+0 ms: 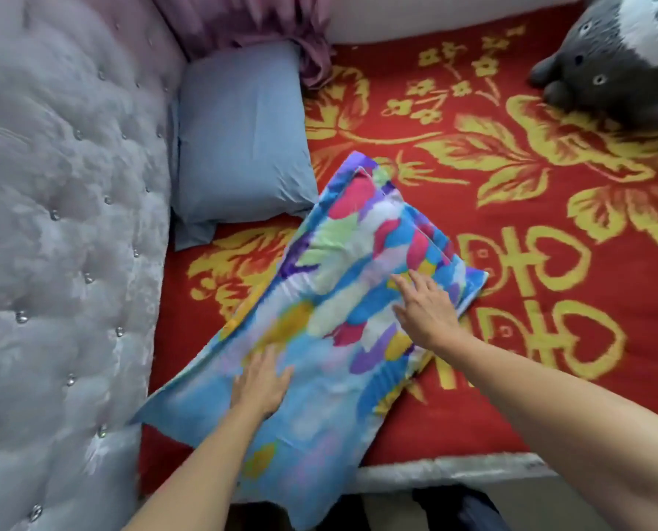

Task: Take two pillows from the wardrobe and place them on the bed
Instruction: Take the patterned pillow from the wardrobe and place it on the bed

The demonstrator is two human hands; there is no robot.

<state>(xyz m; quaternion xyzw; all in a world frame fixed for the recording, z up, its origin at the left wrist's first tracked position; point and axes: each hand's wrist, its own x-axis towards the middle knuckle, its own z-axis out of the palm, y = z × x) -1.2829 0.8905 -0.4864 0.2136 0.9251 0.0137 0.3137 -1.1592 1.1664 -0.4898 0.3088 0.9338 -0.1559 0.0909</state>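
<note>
multicoloured pillow (331,300) diagonal on bed (511,262), both hands flat.

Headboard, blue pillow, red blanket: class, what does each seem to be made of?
Headboard: likely crushed velvet, silvery sheen, tufted with shiny studs. Blue pillow: smooth woven cloth, matte, perhaps cotton. Red blanket: looks like fuzzy plush, soft-edged yellow pattern.

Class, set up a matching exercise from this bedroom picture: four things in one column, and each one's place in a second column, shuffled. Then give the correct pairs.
1. plain blue pillow
2. multicoloured patterned pillow
3. grey plush toy
4. grey tufted headboard

A. far right corner of the bed
B. under both flat hands
C. along the left side
D. against the headboard, by the purple cloth

Pairs: 1-D, 2-B, 3-A, 4-C
</note>
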